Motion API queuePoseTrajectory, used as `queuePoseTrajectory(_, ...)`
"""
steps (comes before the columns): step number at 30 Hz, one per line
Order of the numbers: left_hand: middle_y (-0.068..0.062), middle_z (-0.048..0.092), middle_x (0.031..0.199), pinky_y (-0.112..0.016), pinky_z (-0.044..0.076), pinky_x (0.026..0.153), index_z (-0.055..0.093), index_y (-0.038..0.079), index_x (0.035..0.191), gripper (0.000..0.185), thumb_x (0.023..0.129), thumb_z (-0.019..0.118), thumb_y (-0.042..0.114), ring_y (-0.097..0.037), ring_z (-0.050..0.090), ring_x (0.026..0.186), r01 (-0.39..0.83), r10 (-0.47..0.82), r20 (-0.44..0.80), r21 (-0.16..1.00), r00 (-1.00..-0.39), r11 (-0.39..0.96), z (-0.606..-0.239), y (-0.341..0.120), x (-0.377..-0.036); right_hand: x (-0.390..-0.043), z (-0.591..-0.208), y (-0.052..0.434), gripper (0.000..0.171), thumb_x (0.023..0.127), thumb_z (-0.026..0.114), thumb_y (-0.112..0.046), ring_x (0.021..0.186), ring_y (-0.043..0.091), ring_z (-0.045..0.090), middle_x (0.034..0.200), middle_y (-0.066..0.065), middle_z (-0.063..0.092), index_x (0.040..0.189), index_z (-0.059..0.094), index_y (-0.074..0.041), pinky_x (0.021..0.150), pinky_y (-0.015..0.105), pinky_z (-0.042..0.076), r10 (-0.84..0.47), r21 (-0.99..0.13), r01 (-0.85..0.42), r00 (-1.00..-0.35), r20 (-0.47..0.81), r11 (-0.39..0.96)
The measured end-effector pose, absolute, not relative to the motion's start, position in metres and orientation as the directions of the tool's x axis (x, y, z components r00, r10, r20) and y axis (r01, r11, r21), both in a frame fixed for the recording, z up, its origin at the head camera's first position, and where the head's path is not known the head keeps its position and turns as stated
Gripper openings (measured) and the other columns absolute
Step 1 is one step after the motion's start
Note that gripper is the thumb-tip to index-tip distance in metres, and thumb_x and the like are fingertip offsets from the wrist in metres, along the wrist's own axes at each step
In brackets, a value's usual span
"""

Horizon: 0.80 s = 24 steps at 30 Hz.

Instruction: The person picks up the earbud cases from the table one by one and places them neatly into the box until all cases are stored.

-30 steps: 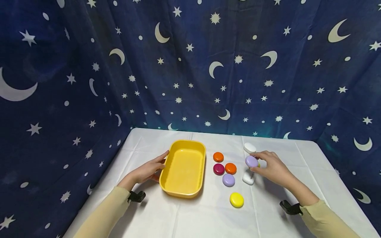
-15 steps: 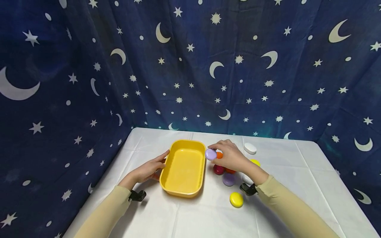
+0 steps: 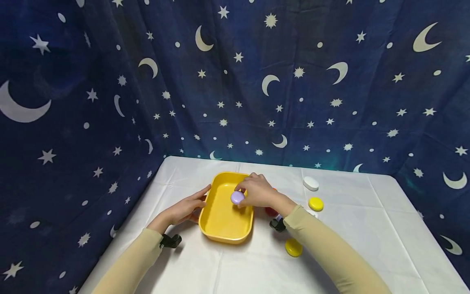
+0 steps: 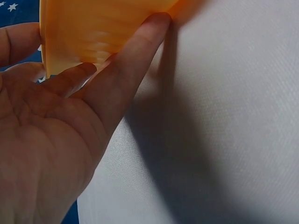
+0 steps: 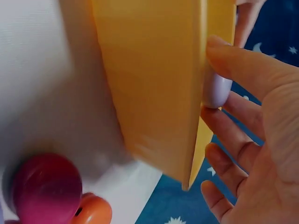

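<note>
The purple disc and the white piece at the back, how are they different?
The purple disc is pinched by the right hand, while the white piece lies on the table. The purple disc looks round; the white piece looks longer, like an oval. Both have smooth, curved edges.

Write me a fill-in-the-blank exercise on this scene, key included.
The right hand pinches a glossy round disc coloured ____.
In the head view, the left hand touches the rectangular yellow tray on its ____ side.
In the right wrist view, a round magenta disc appears next to another disc coloured ____.
The dark blue fabric backdrop shows pale stars, dots and crescent ____.
Missing words: lilac; left; orange; moons.
</note>
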<state>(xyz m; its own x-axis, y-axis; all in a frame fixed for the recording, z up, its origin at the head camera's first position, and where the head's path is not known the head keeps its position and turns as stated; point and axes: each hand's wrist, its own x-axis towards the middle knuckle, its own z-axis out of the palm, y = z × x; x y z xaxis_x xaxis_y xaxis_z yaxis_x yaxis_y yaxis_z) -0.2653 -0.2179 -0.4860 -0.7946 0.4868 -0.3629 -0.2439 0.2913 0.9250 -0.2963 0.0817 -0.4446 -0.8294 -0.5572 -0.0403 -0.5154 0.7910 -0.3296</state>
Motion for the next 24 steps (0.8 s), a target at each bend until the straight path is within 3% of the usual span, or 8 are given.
queuePoseTrajectory(8, -0.020, 0.010, 0.169, -0.046, 0.059, 0.086, 0.016, 0.035, 0.165, 0.070, 0.105, 0.048, 0.017, -0.036, 0.048, 0.134, -0.256, 0.476, -0.378, 0.918, -0.794, 0.302, -0.484, -0.216, -0.265, -0.296, -0.448, 0.062, 0.046, 0.074, 0.090, -0.047, 0.100, 0.018, 0.044, 0.090, -0.012, 0.062, 0.113, 0.077, -0.026, 0.091, 0.042, 0.033, -0.618, -0.238, -0.587, -0.782, -0.080, 0.774)
queuePoseTrajectory(16, -0.020, 0.010, 0.169, -0.046, 0.059, 0.086, 0.015, 0.035, 0.165, 0.070, 0.106, 0.047, 0.017, -0.035, 0.051, 0.132, -0.248, 0.485, -0.373, 0.920, -0.791, 0.302, -0.483, -0.215, -0.264, -0.292, -0.449, 0.066, 0.059, 0.077, 0.086, -0.052, 0.114, 0.022, 0.044, 0.112, -0.007, 0.067, 0.128, 0.073, -0.025, 0.095, 0.045, 0.033, -0.621, -0.219, -0.597, -0.782, -0.056, 0.772)
queuePoseTrajectory(24, -0.022, 0.011, 0.169, -0.047, 0.058, 0.087, 0.015, 0.035, 0.165, 0.070, 0.105, 0.046, 0.016, -0.037, 0.048, 0.135, -0.241, 0.483, -0.364, 0.923, -0.796, 0.299, -0.485, -0.216, -0.264, -0.287, -0.443, 0.087, 0.060, 0.079, 0.083, -0.051, 0.117, 0.022, 0.044, 0.118, -0.007, 0.067, 0.132, 0.071, -0.025, 0.096, 0.045, 0.034, -0.609, -0.266, -0.593, -0.793, 0.025, 0.760)
